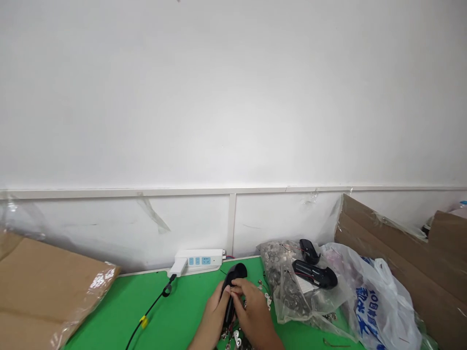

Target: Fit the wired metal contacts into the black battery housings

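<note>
A black plastic handle-shaped part (pixel 233 279) is held upright over the green table top (pixel 178 311) near the bottom middle of the view. My left hand (pixel 211 318) wraps round its left side from below. My right hand (pixel 253 313) grips it from the right, with fingertips pinched against its upper body. Small metal pieces (pixel 233 336) and thin wires lie on the mat just under both hands.
A white power strip (pixel 199 258) with a plugged-in adapter and black cable (pixel 153 304) sits by the wall. Clear bags of parts (pixel 295 296) carry two black housings (pixel 314 273). A printed white bag (pixel 379 306) and cardboard boxes (pixel 401 253) stand right; a taped box (pixel 44 291) left.
</note>
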### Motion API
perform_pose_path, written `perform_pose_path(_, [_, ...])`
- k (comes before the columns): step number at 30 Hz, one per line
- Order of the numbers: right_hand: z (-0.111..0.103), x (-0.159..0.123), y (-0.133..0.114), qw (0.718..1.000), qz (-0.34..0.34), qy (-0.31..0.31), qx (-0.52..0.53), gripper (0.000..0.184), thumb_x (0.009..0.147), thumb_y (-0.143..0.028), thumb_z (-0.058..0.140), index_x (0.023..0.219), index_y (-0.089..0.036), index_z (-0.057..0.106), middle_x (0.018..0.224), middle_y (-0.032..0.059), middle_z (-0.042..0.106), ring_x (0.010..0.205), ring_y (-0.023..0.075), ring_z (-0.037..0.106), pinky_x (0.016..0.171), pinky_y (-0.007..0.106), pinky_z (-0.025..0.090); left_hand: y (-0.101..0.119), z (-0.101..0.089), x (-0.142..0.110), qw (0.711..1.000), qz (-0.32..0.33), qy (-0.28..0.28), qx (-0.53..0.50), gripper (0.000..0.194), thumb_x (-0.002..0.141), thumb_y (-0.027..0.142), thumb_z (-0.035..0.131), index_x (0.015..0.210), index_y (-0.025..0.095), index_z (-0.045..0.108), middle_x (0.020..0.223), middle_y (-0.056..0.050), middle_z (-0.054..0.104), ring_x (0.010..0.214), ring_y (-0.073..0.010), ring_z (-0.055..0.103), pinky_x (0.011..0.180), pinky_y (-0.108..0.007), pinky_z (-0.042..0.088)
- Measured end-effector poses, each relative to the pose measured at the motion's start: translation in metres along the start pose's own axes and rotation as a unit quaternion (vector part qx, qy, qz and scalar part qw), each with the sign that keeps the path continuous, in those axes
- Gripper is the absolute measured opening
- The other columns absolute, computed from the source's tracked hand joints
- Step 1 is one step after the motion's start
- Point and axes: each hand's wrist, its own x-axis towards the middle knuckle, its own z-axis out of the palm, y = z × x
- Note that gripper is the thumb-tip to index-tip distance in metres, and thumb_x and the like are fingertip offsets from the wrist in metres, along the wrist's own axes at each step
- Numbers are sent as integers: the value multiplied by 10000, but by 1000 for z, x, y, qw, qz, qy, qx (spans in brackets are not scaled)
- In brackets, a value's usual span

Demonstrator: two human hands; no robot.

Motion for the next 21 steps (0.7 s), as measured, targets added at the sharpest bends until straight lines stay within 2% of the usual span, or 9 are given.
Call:
perform_pose_path(6, [-3, 1, -2, 1000, -29, 0, 4, 222, 1027, -257, 532, 1190, -268, 684, 1059, 71, 758, 993, 229, 744, 868, 357, 621, 1, 5, 3, 998, -24, 12, -64, 927, 720, 857, 668, 1344, 177, 590, 760, -34, 693, 632, -240, 657, 590, -346, 545])
perform_pose_path(10, [-3, -3, -7, 998, -15, 56, 1, 234, 1023, -268, 538, 1227, -273, 652, 1167, 95, 711, 1101, 256, 693, 957, 421, 590, 3, 3, -2, 989, -32, 52, -132, 976, 646, 852, 739, 1307, 160, 542, 672, 6, 647, 498, -191, 600, 494, -304, 501])
perform_pose_path(12, [1, -5, -9, 996, 7, 93, 9, 264, 997, -317, 585, 1250, -260, 632, 1165, 110, 695, 1028, 265, 696, 861, 409, 615, 3, -5, -8, 985, -40, 62, -156, 936, 659, 840, 739, 1276, 165, 538, 678, -1, 660, 452, -180, 592, 473, -299, 490])
perform_pose_path(14, [8, -4, -9, 992, 30, 118, 24, 331, 986, -356, 597, 1299, -250, 602, 1177, 118, 684, 1007, 273, 697, 839, 423, 619, 3, -16, -15, 986, -35, 40, -161, 850, 722, 806, 717, 1252, 163, 549, 726, -31, 694, 469, -186, 627, 473, -288, 482])
perform_pose_path(17, [23, 4, -12, 992, 32, 97, 78, 452, 1001, -342, 544, 1438, -231, 518, 1311, 142, 651, 1131, 275, 683, 910, 428, 611, 2, -34, -23, 990, -4, 5, -141, 825, 772, 767, 707, 1296, 153, 536, 794, -52, 726, 496, -189, 650, 485, -283, 481])
perform_pose_path(19, [34, 9, -15, 994, 8, 40, 105, 532, 1003, -300, 500, 1523, -214, 433, 1400, 150, 617, 1230, 268, 651, 1000, 436, 580, 0, -43, -25, 992, 26, 18, -123, 837, 797, 766, 682, 1344, 153, 519, 809, -47, 732, 498, -183, 642, 500, -285, 486])
perform_pose_path(21, [43, 10, -19, 995, -10, -20, 101, 604, 987, -281, 498, 1571, -199, 363, 1505, 150, 547, 1373, 273, 559, 1121, 457, 499, -4, -48, -27, 993, 55, 40, -98, 798, 842, 757, 633, 1348, 145, 545, 863, -63, 741, 604, -202, 678, 566, -298, 521])
